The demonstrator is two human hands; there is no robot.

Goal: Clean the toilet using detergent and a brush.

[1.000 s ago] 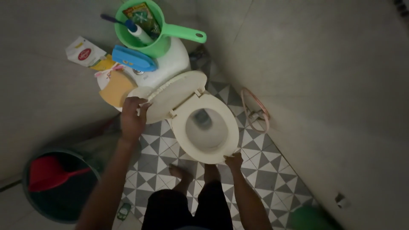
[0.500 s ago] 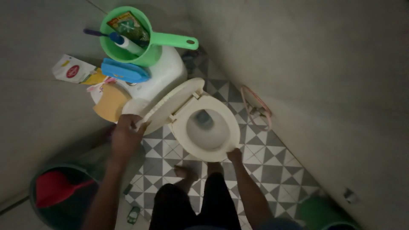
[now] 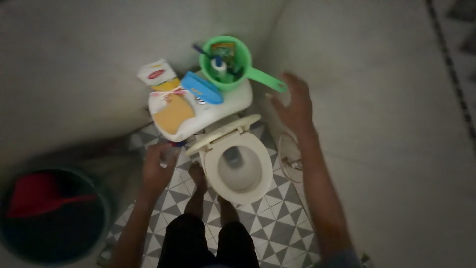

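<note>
Head view: toothpaste tube (image 3: 218, 66) in green dipper (image 3: 224, 79)

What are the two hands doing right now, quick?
Left hand: curled beside the raised toilet lid; whether it grips anything cannot be told.
Right hand: open, fingers spread, holding nothing, near the green dipper.

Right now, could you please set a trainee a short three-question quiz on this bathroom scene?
1. True or false: the toilet lid is raised, leaving the bowl open.
2. What does the green dipper rest on? A) the floor B) the white cistern C) the dark bucket
3. Which hand is spread open in the air near the dipper's handle?

Key
1. True.
2. B.
3. The right hand; the left hand is low, beside the lid's edge.
</note>
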